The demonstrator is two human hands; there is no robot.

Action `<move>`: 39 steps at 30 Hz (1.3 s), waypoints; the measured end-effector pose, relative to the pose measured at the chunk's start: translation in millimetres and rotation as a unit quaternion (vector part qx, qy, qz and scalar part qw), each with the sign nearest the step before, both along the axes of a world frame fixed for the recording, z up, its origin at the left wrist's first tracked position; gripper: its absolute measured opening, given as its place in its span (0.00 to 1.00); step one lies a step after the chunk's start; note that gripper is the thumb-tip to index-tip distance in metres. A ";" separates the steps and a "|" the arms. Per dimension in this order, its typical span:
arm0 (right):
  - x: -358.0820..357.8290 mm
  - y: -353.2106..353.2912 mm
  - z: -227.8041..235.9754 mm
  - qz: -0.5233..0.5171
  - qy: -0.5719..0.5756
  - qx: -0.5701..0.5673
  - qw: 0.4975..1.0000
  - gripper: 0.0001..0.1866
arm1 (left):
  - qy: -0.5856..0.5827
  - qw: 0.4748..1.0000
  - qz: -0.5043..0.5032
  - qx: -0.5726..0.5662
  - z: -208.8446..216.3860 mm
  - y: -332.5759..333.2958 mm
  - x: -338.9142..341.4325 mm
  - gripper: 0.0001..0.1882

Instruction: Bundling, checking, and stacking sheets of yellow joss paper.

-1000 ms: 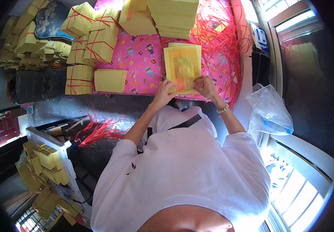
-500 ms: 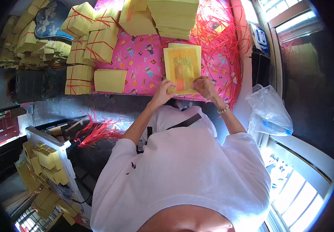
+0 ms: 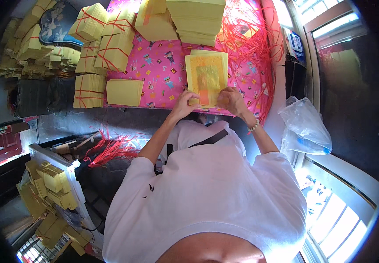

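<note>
A small stack of yellow paper sheets (image 3: 221,65) lies on the pink patterned cloth in front of me, its top sheet printed with an orange design and a gold foil patch (image 3: 208,79). At the stack's lower left edge, my left hand (image 3: 185,105) is curled, thumb and fingers closed on the paper. My right hand (image 3: 233,101), with a beaded bracelet at the wrist, pinches the lower right corner; its fingertips partly hide that corner. A slightly offset sheet shows behind the top one. To the left lies a low pile of plain yellow paper (image 3: 125,92).
Tall yellow paper stacks (image 3: 197,22) stand at the table's far side. Bundles tied with red strips (image 3: 89,90) line the left. Loose red strips (image 3: 253,37) spread along the right of the pink cloth (image 3: 156,70). A clear plastic bag (image 3: 305,125) hangs at the right.
The printed top sheet has shifted slightly left and lies squarer over the stack. My right hand's fingers have moved a little left at its lower corner; my left hand stays nearly still.
</note>
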State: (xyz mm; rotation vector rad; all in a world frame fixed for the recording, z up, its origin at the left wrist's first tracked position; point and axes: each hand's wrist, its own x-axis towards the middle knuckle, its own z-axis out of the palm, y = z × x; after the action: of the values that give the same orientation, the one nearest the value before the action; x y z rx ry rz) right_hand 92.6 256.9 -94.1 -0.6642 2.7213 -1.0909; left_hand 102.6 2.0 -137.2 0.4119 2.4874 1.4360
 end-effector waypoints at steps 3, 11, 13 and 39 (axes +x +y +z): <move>1.2 0.0 0.2 -0.010 -0.007 0.019 1.000 0.09 | 0.008 1.000 0.006 0.013 -0.8 1.0 -1.2 0.17; -3.1 -0.8 -0.2 0.048 0.020 0.024 0.998 0.07 | 0.016 1.000 0.010 0.022 1.9 1.1 -1.6 0.18; -2.4 -3.6 5.9 0.040 0.033 0.039 0.998 0.06 | 0.004 1.000 -0.002 0.013 4.9 0.0 -2.2 0.18; -24.4 -18.5 -20.0 -0.234 -0.186 -0.402 0.865 0.42 | 0.011 0.999 0.045 0.019 70.1 6.4 -40.6 0.15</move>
State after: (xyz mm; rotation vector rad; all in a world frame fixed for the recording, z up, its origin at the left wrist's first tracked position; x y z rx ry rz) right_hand 68.3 238.4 -114.1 0.1833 2.0509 -2.2291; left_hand 62.0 8.4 -67.2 0.3280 2.5300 1.5226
